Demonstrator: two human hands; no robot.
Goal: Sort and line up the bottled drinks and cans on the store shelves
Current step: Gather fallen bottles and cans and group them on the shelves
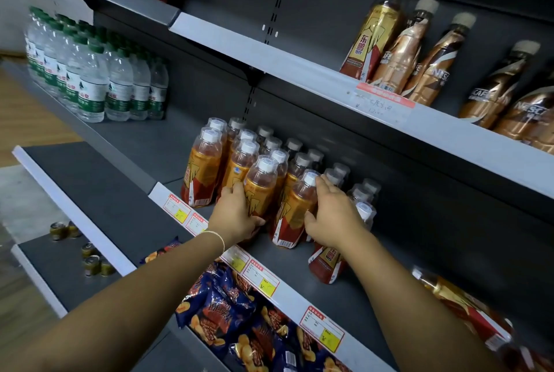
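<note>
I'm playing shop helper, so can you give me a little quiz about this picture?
1. True or false: the left hand grips the left orange bottle and the right hand grips the right orange bottle.
2. What lies below the shelf these bottles stand on? A) blue snack bags B) milk cartons C) bananas
3. Fill in: the water bottles at far left have ___ caps.
Key: 1 true; 2 A; 3 green.
</note>
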